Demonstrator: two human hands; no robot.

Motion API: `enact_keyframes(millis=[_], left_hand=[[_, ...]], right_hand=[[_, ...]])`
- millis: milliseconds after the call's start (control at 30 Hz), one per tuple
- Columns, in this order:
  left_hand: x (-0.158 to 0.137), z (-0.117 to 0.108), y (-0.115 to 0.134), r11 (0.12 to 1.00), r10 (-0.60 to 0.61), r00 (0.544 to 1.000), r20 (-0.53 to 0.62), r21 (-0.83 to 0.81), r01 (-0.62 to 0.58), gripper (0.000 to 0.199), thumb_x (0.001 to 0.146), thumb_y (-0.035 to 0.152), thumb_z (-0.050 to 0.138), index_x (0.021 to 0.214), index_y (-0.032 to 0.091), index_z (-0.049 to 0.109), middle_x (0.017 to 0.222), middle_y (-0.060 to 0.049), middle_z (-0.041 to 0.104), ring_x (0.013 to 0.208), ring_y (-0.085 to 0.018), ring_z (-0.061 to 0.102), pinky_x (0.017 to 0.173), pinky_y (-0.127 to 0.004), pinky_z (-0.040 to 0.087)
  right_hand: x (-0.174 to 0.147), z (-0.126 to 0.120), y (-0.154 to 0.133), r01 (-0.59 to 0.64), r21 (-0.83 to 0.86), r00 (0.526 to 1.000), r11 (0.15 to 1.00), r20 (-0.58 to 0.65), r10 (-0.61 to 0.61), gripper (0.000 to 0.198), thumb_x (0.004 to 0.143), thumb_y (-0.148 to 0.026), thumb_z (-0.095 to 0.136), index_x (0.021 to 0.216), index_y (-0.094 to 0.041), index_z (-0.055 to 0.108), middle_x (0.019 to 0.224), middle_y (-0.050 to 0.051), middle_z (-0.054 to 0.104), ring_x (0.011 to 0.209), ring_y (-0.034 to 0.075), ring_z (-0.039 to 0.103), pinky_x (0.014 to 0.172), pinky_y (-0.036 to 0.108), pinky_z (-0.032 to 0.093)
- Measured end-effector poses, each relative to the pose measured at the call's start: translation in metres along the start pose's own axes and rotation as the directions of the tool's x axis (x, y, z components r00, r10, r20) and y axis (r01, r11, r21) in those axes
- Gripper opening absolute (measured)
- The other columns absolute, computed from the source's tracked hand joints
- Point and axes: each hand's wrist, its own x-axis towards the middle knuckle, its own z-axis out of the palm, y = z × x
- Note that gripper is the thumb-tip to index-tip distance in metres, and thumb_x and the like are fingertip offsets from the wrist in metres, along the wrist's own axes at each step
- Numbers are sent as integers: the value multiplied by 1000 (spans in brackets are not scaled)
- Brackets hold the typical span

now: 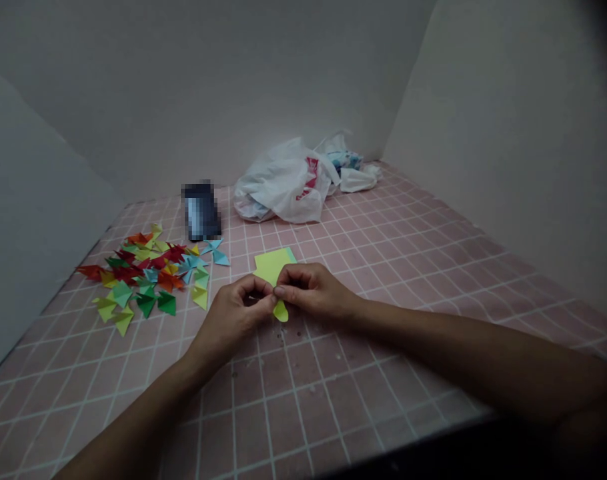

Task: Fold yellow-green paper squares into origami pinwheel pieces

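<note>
My left hand [241, 303] and my right hand [316, 291] meet at the middle of the table, thumbs and forefingers pinched together. Between them they grip a small yellow paper piece [281, 312], whose rounded, bent end sticks out below the fingertips. Most of this piece is hidden by my fingers, so its folds cannot be made out. Just behind the hands lie square yellow paper sheets [272, 261], with a pale green edge showing at the right. To the left is a spread of folded paper shapes [146, 299] in red, orange, yellow, green and light blue.
A dark phone-like object [201, 212], blurred out, stands behind the folded shapes. White plastic bags [288, 183] with red print lie at the back by the wall. The table [303, 413] has a pink grid-patterned cover, with pale walls at the back and both sides.
</note>
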Motion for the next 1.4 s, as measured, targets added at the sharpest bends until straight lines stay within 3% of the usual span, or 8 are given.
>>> enact_keyframes(millis=[367,467,600,733,833,1000,1233,1400], left_hand=[[3,-7,2,1000,12,989,144,11,-14,18,75,35,70,75,18,67,73,0,62,67,-15,54,64,-28,40],[3,-4,-1,991,56,998,21,-119,-53,19,80,38,69,84,19,66,78,0,63,71,-15,57,67,-28,44],[2,4,-6,976,158,971,-177,-120,-181,22,84,37,68,97,20,63,89,-1,65,80,-16,62,75,-30,48],[1,15,-12,974,214,953,-215,-25,-224,23,79,31,74,93,21,58,79,2,61,70,-15,59,65,-27,47],[-1,20,-15,973,226,951,-212,-1,-231,29,79,32,75,97,22,54,75,4,60,67,-15,60,63,-27,46],[-2,19,-12,968,252,928,-273,55,-246,20,84,31,70,95,22,57,81,2,65,71,-15,62,67,-27,48],[-2,16,-12,970,219,911,-349,-25,-243,20,84,31,70,97,22,58,83,1,65,72,-16,64,67,-27,50],[-2,13,-9,968,187,907,-376,-87,-236,19,82,29,71,95,20,61,83,1,66,72,-15,64,68,-27,51]], right_hand=[[0,-4,-3,129,-179,989,975,98,-113,26,88,-29,60,66,-16,56,62,-3,53,58,9,46,56,24,34],[0,-2,-4,118,-245,986,962,-85,-143,24,86,-23,57,63,-17,53,60,-3,50,57,9,45,55,24,33],[2,-1,-4,36,-200,914,979,-390,-113,26,87,-26,56,62,-18,51,60,-3,49,57,10,44,55,24,35],[1,2,-4,12,-59,889,998,-456,-38,29,88,-34,58,64,-19,53,57,-3,51,54,11,45,52,24,36],[-2,8,-6,7,57,897,998,-441,19,29,87,-37,59,65,-19,53,55,-4,51,49,9,44,48,24,35],[-6,17,-11,-47,182,911,982,-396,117,27,84,-34,63,64,-18,55,55,-4,53,45,8,46,46,23,37],[-10,24,-15,-147,386,917,911,-291,272,20,78,-31,69,66,-16,62,63,0,65,46,8,53,46,22,44],[-13,29,-9,-209,410,926,888,-210,315,22,78,-34,69,66,-16,64,53,-1,61,42,9,53,42,21,41]])
